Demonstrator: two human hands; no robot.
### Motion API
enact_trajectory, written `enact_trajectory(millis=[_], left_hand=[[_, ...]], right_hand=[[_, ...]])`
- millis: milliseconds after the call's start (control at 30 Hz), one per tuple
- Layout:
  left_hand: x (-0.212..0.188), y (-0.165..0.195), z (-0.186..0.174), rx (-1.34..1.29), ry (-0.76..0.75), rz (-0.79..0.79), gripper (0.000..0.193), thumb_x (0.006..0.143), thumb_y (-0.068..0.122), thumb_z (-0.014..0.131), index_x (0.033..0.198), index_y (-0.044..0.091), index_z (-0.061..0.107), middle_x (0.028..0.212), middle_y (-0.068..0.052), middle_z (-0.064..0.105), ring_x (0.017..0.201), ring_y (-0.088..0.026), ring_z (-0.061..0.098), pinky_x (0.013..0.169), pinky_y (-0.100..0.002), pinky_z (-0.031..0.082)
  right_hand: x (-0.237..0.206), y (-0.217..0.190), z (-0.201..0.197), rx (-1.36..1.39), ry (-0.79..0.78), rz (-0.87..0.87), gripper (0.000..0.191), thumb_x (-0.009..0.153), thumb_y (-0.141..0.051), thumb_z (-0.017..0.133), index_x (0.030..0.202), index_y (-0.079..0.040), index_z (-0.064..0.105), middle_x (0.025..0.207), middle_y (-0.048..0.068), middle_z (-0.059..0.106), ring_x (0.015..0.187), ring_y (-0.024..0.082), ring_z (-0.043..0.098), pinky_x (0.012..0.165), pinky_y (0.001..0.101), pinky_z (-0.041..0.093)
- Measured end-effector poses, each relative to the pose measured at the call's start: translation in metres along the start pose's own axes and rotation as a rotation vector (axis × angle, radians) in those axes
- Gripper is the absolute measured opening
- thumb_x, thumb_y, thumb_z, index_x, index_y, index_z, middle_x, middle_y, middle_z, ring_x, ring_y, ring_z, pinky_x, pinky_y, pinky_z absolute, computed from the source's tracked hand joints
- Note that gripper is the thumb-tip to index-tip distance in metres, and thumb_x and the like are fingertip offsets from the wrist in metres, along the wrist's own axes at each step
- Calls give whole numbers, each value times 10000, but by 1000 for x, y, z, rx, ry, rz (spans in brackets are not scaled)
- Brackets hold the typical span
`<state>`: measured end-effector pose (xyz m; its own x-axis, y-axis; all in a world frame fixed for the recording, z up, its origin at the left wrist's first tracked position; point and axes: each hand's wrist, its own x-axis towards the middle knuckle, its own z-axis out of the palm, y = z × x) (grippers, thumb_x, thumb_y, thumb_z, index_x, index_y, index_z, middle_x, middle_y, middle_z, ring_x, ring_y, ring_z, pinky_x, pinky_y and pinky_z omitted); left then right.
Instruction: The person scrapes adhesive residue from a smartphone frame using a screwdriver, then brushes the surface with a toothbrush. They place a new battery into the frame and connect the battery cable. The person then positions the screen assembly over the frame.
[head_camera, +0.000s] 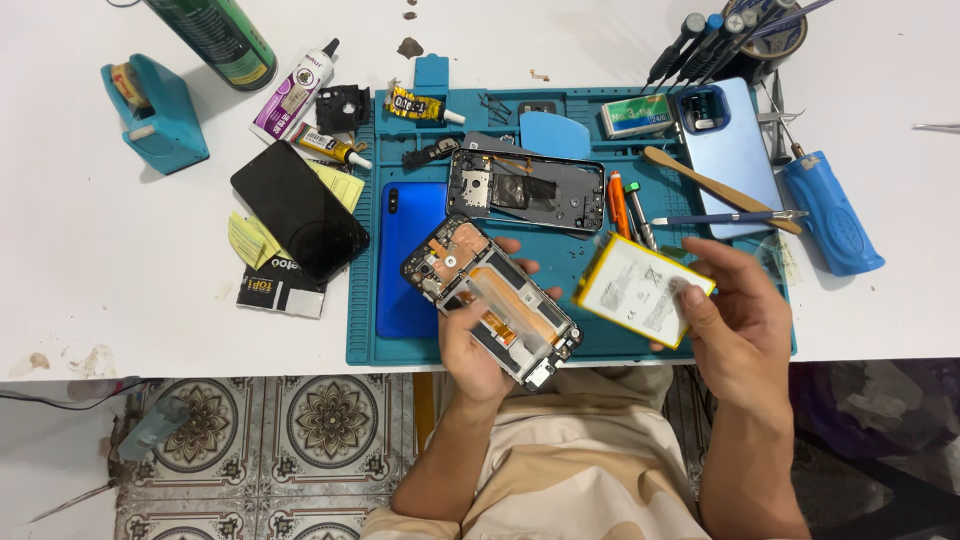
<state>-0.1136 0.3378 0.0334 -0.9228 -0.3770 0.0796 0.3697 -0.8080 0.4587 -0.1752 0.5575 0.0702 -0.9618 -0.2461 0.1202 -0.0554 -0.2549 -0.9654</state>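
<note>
- Bare forearms, no sleeves reaching the wrists.
- No rings or watch on left hand (478, 345) or right hand (738, 325).
- Beige, camouflage-patterned trousers below.

Over a teal work mat (365, 330) on the white table (90, 270), the left hand (475, 345) grips an opened phone frame (492, 300), tilted, its inner parts facing up. The right hand (745, 320) holds a flat white battery with yellow edges (640, 290) just beside it. On the mat lie a blue back cover (405, 260), a grey midframe (527, 190) and a light blue phone (730, 150).
</note>
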Motion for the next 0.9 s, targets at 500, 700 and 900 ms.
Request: enact_trajectory(millis=[500,700,900], left_hand=[[-1,-2,11,362,-64,72,499,991,170,401,1422,-73,460,1397,-211,553,1207,-312,624,1006,-498,594],[-2,0,9,366,-99,56,499,986,158,391,1433,-57,450,1393,-212,554,1221,-281,608,1008,-429,563],[-1,1,6,300,-167,25,591,856,72,398,1432,-57,440,1415,-199,523,1263,-276,576,1050,-436,541]], right_hand=[[4,1,54,-743,-495,-451,472,895,-210,608,1357,-139,675,787,39,483,598,178,503,532,335,408],[11,-10,88,-998,-538,-416,540,863,-167,657,1399,-231,646,738,60,482,555,207,538,480,364,420],[15,-11,90,-1012,-548,-442,572,847,-150,674,1411,-240,627,787,65,524,590,222,592,500,372,462]])
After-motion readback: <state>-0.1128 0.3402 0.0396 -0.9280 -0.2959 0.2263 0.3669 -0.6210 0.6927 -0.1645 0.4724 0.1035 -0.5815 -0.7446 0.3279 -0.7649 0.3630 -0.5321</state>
